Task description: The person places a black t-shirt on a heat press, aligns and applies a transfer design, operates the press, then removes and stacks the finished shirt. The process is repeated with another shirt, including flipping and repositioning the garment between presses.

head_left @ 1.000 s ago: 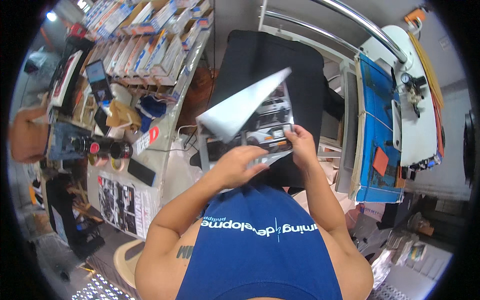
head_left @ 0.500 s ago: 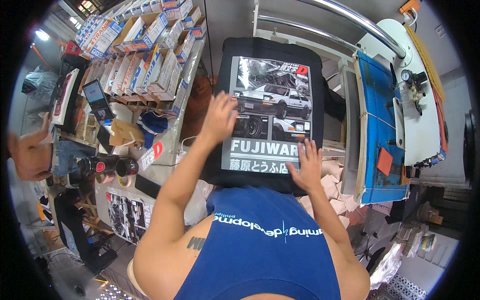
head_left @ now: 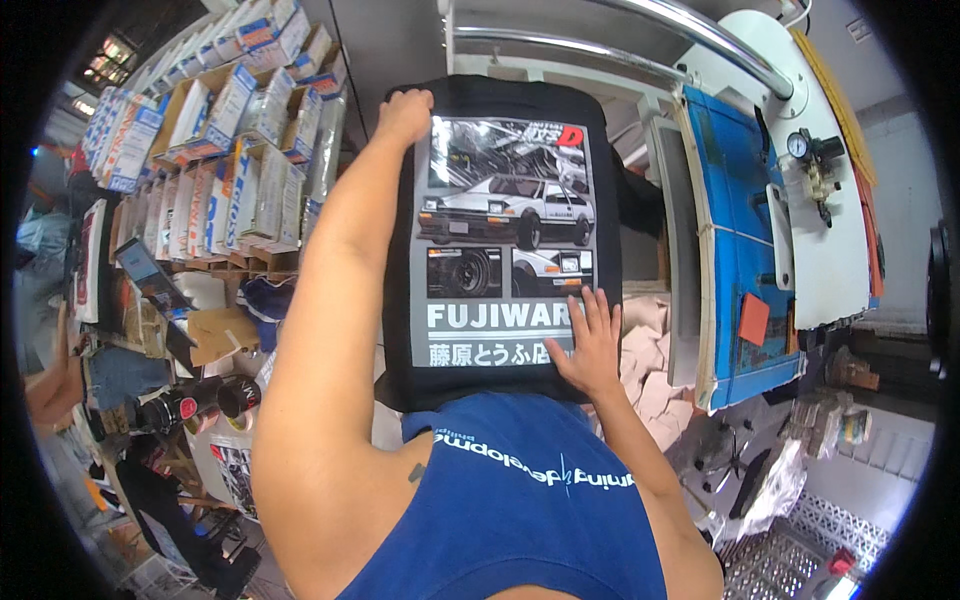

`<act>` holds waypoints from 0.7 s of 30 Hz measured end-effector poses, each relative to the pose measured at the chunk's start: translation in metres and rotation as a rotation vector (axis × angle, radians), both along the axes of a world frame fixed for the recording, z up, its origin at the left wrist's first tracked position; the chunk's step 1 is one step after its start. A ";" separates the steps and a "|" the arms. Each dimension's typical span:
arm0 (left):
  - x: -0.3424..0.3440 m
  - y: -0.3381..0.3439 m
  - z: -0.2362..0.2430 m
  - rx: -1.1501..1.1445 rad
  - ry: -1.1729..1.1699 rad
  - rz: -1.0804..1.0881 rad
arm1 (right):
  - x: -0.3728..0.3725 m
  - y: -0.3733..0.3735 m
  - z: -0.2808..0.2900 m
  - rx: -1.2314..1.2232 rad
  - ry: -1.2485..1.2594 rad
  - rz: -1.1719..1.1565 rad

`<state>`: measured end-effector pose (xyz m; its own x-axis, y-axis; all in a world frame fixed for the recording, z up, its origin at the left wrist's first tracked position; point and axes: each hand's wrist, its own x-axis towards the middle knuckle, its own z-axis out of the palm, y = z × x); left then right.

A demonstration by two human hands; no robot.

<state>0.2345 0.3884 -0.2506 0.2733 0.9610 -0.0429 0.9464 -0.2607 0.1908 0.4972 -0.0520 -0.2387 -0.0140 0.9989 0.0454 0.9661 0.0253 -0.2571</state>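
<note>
A black shirt [head_left: 398, 330] lies spread over a flat board in front of me. On it is a glossy grey rectangular print [head_left: 510, 240] with a white car, smaller car pictures and large lettering; I cannot tell if it is a loose sheet. My left hand [head_left: 405, 115] is at the shirt's far left edge, by the print's top left corner, its fingers closed on the black cloth. Over the print's lower right corner lies my right hand [head_left: 588, 345], flat with its fingers spread, covering part of the lettering.
Boxes [head_left: 200, 120] crowd a table at the left, near a laptop [head_left: 150, 275]. Chrome bars [head_left: 690, 35] cross beyond the board. At the right stand a blue panel [head_left: 735, 330] and a pressure gauge [head_left: 798, 146]. Another person's arm [head_left: 55, 385] shows at the far left.
My left hand has moved from above the print's left side to the shirt's far left edge and closed there. The right hand stays on the lower right corner. The view has shifted.
</note>
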 end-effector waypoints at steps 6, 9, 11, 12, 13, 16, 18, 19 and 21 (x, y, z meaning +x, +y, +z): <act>-0.022 -0.053 -0.001 0.433 -0.496 -0.119 | 0.013 0.009 0.002 0.021 0.091 0.014; -0.053 -0.166 0.002 0.528 -0.661 -0.209 | 0.030 0.012 0.003 0.092 0.138 0.003; -0.069 -0.250 0.005 0.462 -0.645 -0.204 | 0.037 0.013 0.001 0.103 0.142 0.027; -0.075 -0.284 0.008 0.383 -0.635 -0.217 | 0.039 0.013 0.000 0.096 0.139 0.038; -0.076 -0.314 0.008 0.317 -0.625 -0.204 | 0.040 0.012 -0.002 0.101 0.151 0.034; -0.073 -0.367 0.008 0.158 -0.454 -0.226 | 0.039 0.012 -0.005 0.139 0.162 0.023; -0.070 -0.376 0.006 0.140 -0.434 -0.178 | 0.039 0.012 -0.005 0.146 0.172 0.039; -0.069 -0.376 0.005 0.163 -0.443 -0.178 | 0.039 0.013 -0.004 0.142 0.176 0.058; -0.069 -0.374 0.001 0.172 -0.475 -0.158 | 0.040 0.013 -0.003 0.180 0.207 0.085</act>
